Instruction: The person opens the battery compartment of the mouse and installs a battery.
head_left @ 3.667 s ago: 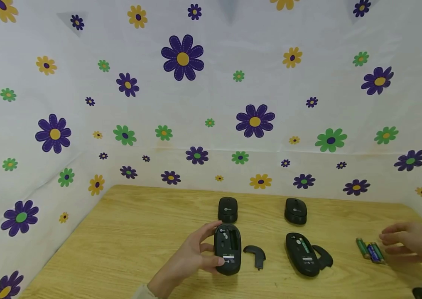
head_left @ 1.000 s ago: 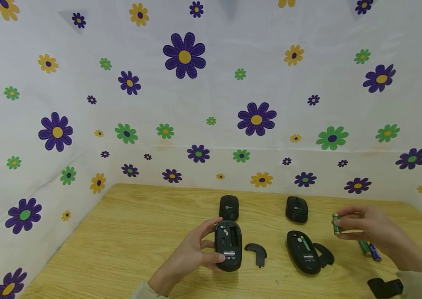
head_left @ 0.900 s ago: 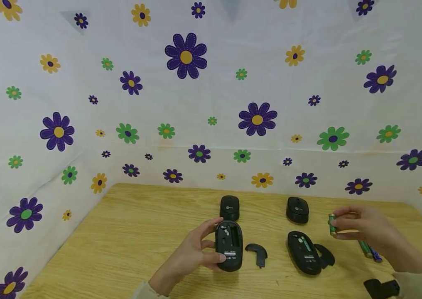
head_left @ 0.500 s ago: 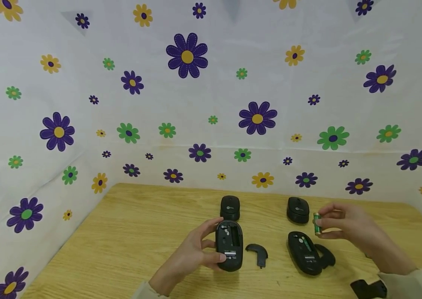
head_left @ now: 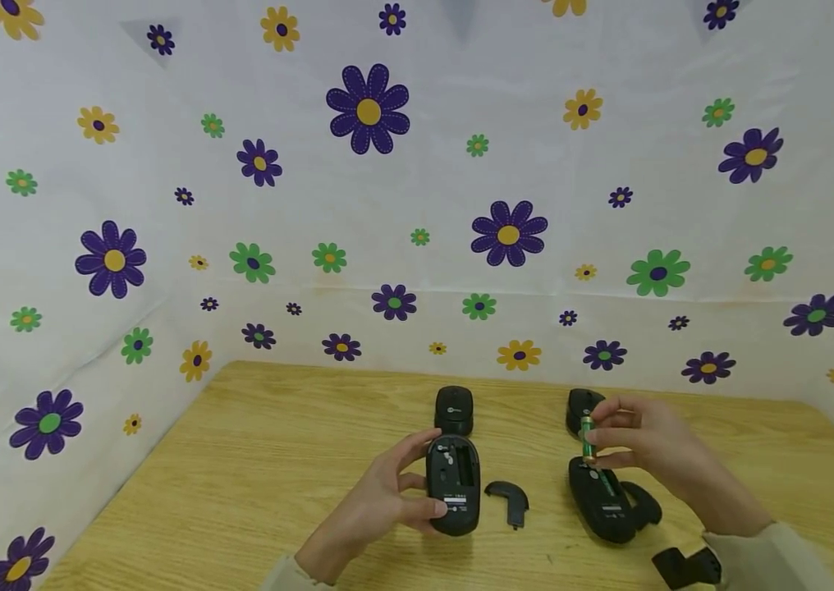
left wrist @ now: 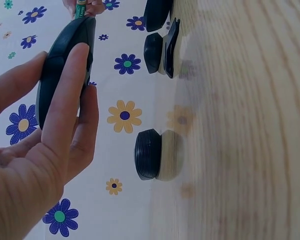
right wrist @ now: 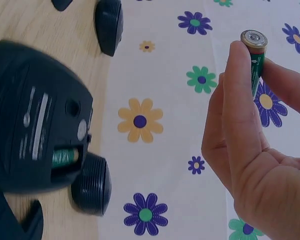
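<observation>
My left hand (head_left: 380, 505) grips a black computer mouse (head_left: 454, 492) with its underside facing up and the battery slot uncovered. In the left wrist view its fingers wrap the mouse's sides (left wrist: 60, 70). Between thumb and fingertips, my right hand (head_left: 661, 447) pinches a green battery (head_left: 588, 442), upright in the air over the far end of a second mouse (head_left: 602, 509). That second mouse lies underside up, with a green battery (right wrist: 65, 157) in its slot. An L-shaped battery cover (head_left: 510, 502) lies between the two mice; another cover (head_left: 646, 505) rests against the second mouse's right side.
Two more black mice stand upright at the back, a left one (head_left: 454, 410) and a right one (head_left: 579, 410), partly behind the right hand. Flowered cloth (head_left: 417, 180) walls the wooden table (head_left: 254, 460) at the back and sides.
My right hand took a green battery from the group at the right and carried it left to the second mouse. The remaining batteries are now hidden behind the right arm. My left hand stays still.
</observation>
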### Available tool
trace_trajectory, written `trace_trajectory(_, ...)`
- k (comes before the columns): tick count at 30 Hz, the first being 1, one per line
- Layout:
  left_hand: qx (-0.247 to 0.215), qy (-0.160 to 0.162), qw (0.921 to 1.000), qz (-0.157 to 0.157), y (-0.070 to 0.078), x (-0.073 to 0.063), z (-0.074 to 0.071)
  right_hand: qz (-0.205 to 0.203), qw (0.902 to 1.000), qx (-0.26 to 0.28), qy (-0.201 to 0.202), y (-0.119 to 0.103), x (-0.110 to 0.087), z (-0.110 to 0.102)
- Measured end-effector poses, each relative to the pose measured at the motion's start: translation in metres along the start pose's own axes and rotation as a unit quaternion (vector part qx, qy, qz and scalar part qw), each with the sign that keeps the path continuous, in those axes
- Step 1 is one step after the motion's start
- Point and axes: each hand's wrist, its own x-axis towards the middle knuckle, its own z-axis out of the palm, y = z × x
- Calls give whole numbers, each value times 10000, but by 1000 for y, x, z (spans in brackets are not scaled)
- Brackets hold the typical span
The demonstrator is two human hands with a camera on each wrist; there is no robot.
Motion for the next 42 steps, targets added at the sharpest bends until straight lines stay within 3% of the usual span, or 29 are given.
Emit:
trace_trajectory(5,-20,45,10000,33,0,3,0,-34,9998,138,-155,-3,8,9)
trace_trajectory(12,-41,93,9999,50,2,5,2,97,9999,125,-52,-7,17,18)
trace_trajectory(23,-11,112,9999,57,1,6,2,12,9987,463,-223,-10,24,32)
trace_trajectory(30,-25,55,10000,65,1,5,2,-38,9987,476,-156,-13,26,42)
trace_trajectory(42,-20,55,10000,58,-1,5,3,-212,9973,589,-393,-15,31,60)
